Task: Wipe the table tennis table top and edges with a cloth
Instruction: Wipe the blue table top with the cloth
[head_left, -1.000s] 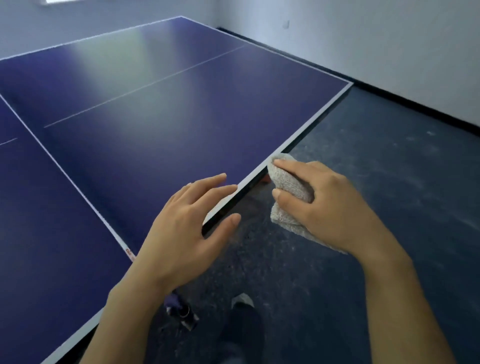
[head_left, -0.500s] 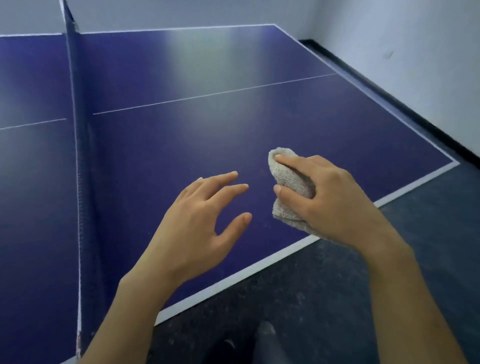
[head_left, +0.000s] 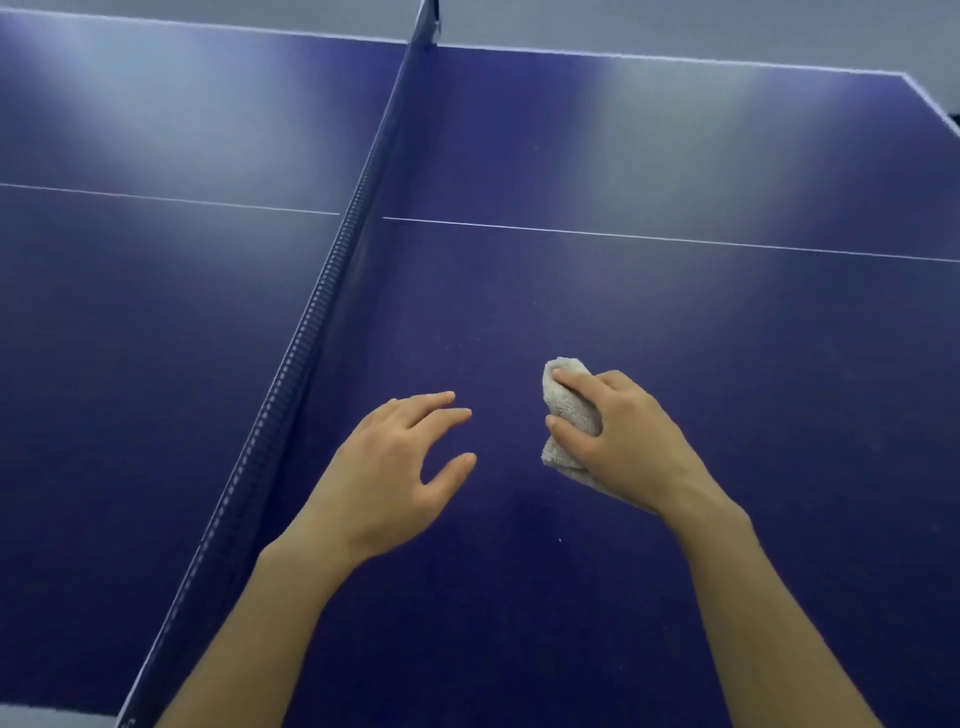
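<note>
The cloth (head_left: 570, 415), a bunched grey-beige towel, is gripped in the right hand (head_left: 623, 436): index finger curled over its top, thumb pressing its near side. It sits above the blue counter (head_left: 675, 338), right of the net (head_left: 322, 291); whether it touches the surface cannot be told. The left hand (head_left: 387, 478) hovers just beside it, between cloth and net, fingers (head_left: 441, 408) spread and relaxed, holding nothing. A white line (head_left: 675, 240) crosses the counter farther out.
</note>
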